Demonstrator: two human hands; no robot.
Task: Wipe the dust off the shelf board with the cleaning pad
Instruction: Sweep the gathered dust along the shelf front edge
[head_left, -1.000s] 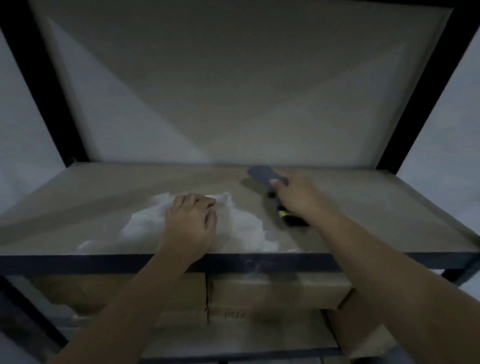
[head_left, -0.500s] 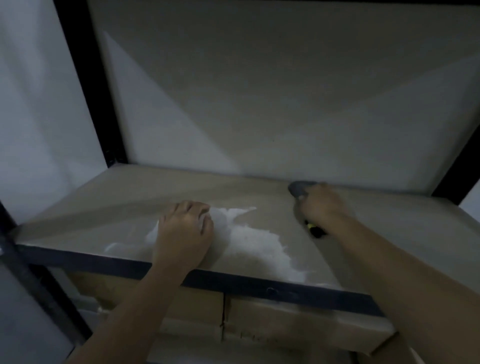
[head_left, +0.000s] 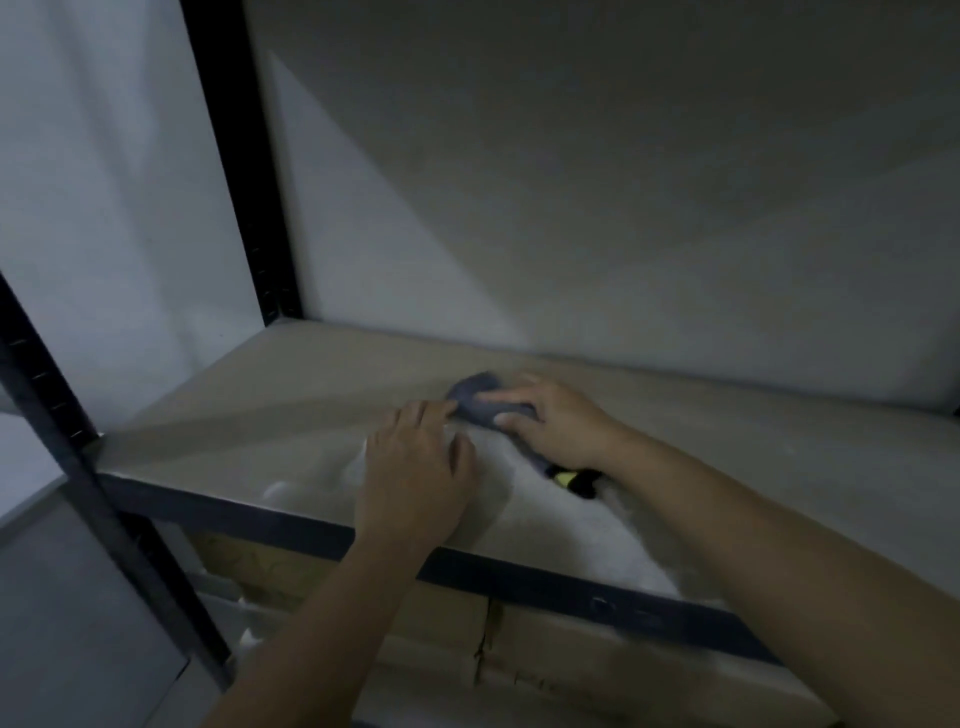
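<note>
Resting flat on the shelf board (head_left: 270, 395), the left hand (head_left: 415, 467) lies palm down over a soft white fluffy patch (head_left: 566, 525) that spreads toward the front edge; its fingers are laid close together and fairly straight, and their tips reach the near edge of the cleaning pad (head_left: 480, 397). That pad is a dark grey-blue, rounded, matte piece sitting on the board between the two hands, toward the middle of the shelf. The right hand (head_left: 556, 423) curls over it, fingers pressing on top and the thumb along the near side, and a dark handle with a yellow band (head_left: 569, 477) sticks out from under the heel of this hand. The image is blurred, so the pad's texture cannot be told. The board itself is a pale tan, smooth, flat panel, framed by a dark metal front rail (head_left: 519, 577) and carried by black perforated uprights (head_left: 244, 171) at the left. Behind it stands a plain grey back panel (head_left: 597, 182) crossed by slanting bands of shadow. Below the rail sit brown cardboard boxes (head_left: 545, 649), side by side, with a torn seam between them. A pale wall (head_left: 93, 208) shows at the left in dim light.
</note>
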